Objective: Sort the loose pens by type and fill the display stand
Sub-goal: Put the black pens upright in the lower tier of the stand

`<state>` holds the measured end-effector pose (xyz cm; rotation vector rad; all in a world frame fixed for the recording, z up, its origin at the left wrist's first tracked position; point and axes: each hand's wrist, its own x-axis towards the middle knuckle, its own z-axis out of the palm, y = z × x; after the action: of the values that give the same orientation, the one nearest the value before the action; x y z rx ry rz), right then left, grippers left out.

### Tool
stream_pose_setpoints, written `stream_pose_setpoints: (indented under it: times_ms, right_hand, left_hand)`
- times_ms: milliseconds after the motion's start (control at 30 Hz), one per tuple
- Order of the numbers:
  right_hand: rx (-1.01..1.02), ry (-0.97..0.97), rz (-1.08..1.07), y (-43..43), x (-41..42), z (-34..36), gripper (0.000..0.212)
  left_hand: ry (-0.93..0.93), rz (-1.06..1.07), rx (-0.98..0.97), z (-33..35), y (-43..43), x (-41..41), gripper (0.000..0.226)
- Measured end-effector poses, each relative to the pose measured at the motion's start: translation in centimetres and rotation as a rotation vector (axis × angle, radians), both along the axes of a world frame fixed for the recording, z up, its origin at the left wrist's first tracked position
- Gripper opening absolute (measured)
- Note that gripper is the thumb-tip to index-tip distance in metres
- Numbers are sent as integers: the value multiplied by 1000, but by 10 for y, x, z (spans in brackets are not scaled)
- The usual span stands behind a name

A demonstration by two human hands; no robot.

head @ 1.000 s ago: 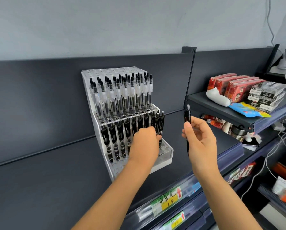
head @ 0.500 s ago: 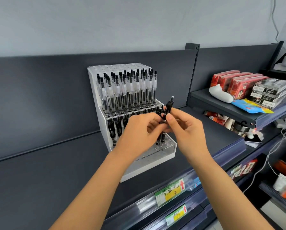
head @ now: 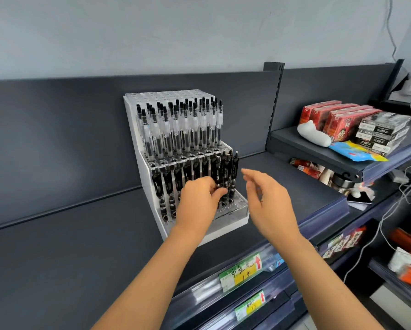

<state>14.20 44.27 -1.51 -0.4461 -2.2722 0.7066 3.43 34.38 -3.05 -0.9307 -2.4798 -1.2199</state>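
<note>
A white stepped display stand sits on the dark shelf. Its upper tier holds several clear pens with black caps. The lower tier holds several black pens standing in holes, and some front holes are bare. My left hand is at the lower tier, its fingers curled round a black pen low in the right rows. To the right of the stand hovers my right hand, with relaxed fingers and nothing in it.
The dark shelf stretches left of the stand. A higher shelf at the right carries red boxes, dark boxes and a white object. Price labels line the shelf edge. White cables hang at the right.
My right hand brought a black pen to the left hand, let go of it and moved back right without it. My left hand has lowered with the pen into the lower tier.
</note>
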Motion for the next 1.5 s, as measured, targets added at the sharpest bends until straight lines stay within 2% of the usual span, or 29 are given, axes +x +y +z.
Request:
stream_pose_setpoints:
  times_ms: [167, 367, 467, 533, 600, 733, 800, 900, 967, 1067, 1167, 1300, 1433, 1500]
  right_hand:
    - [66, -136, -33, 1, 8, -10, 36]
    - [133, -148, -5, -9, 19, -13, 36]
    - [220, -46, 24, -23, 18, -12, 33]
    - [281, 58, 81, -42, 11, -11, 34]
    - [308, 134, 162, -67, 0, -11, 34]
    - [331, 195, 333, -142, -25, -13, 30]
    - [353, 169, 398, -190, -38, -15, 29]
    - [383, 29, 469, -262, -60, -22, 31]
    - [367, -132, 508, -312, -75, -27, 29]
    - [221, -341, 512, -384, -104, -42, 32]
    - [17, -431, 436, -450, -139, -45, 26]
    - [-61, -577, 272, -507, -185, -39, 33]
    - [-119, -733, 124, -516, -207, -33, 33]
    - [-164, -778, 105, -512, -211, -31, 25]
  left_hand:
    - [67, 50, -216, 4, 6, 2, 40]
    - [73, -19, -310, 7, -12, 15, 36]
    - [291, -47, -350, 16, -50, 33, 32]
    - [458, 70, -406, 21, -85, 43, 29]
    - [530, 227, -570, 24, -127, 45, 29]
    - [375, 504, -887, 25, -223, 37, 51]
    - [276, 596, -947, 19, -273, 26, 63]
    - [217, 701, -922, 4, -349, 8, 67]
    - [190, 739, -911, -5, -397, -6, 59]
    - [107, 719, -865, -13, -462, -26, 43]
    - [89, 685, -833, -22, -521, -49, 30]
    - [61, 643, -781, -17, -569, -71, 42]
    - [47, 632, -699, -10, -590, -83, 52]
    - [66, 614, -652, -7, -593, -83, 52]
